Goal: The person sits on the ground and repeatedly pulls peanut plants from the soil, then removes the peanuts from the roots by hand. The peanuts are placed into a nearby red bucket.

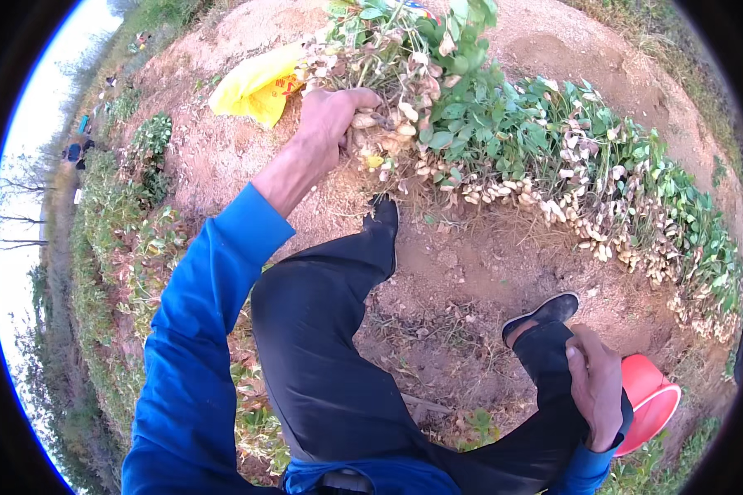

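Peanut bunch: upper middle of view, at the left end of a row of plants; 1 tangle of stems, roots, green leaves and pale pods (396,70).
Left hand: closed partway round the bunch (330,120), thumb over the top, fingers curled under, pods between them. Grip force: cannot tell.
Right hand: loosely curled at the right trouser leg (596,379), nothing seen in it; palm side partly hidden.
Weight: probably light per plant; clinging soil could add some.
Stiffness: stems likely bendy but tough, leaves soft and floppy, pods firm shells.
Fragility: pod stalks look like the weak point; a sharp tug would likely shed pods. Shells could crack under a hard squeeze.
Slip: low, judging by the rough, dry-looking pods; loose dirt may roll under the fingers.
Best hold: gathered stems just above the pods, whole fist. Leaf tips would likely tear; single pods would likely snap off.
Tangle: stems overlap neighbours in the plant row (578,161), so lifting 1 bunch may drag others.
Nearby: yellow bag (256,87) just beside the bunch, left side; red bucket (648,404) just beside the right hand.
Feet: 2 dark shoes (382,227) on reddish soil, left nearer the bunch.
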`<state>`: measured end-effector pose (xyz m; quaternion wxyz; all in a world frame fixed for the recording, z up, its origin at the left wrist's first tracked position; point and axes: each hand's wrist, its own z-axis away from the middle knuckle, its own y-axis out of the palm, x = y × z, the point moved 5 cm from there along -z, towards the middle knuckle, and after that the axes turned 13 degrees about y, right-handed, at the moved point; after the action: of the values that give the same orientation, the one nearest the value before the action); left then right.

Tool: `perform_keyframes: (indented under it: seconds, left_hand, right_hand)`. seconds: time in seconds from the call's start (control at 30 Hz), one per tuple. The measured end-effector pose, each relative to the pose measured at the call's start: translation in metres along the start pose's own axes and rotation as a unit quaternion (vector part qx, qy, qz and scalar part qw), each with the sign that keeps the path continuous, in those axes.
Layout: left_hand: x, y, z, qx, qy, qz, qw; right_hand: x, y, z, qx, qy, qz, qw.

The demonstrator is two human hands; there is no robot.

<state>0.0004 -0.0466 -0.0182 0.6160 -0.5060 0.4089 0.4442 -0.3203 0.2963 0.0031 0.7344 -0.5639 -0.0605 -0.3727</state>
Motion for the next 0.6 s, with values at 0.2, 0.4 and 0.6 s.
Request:
perform_keyframes:
  seconds: [0.2, 0.4, 0.6]
  left_hand:
    - [-0.052, 0.083, 0.11, 0.0, 0.001, 0.215, 0.977]
    - [-0.053, 0.156, 0.156, 0.087, -0.004, 0.401, 0.912]
    - [-0.023, 0.223, 0.203, 0.323, -0.119, 0.408, 0.846]
  right_hand:
    - [-0.014, -0.038, 0.039, -0.073, 0.089, -0.159, 0.981]
    - [0.019, -0.081, 0.036, -0.095, 0.056, -0.283, 0.953]
    - [-0.001, -0.041, -0.014, -0.04, 0.073, -0.474, 0.877]
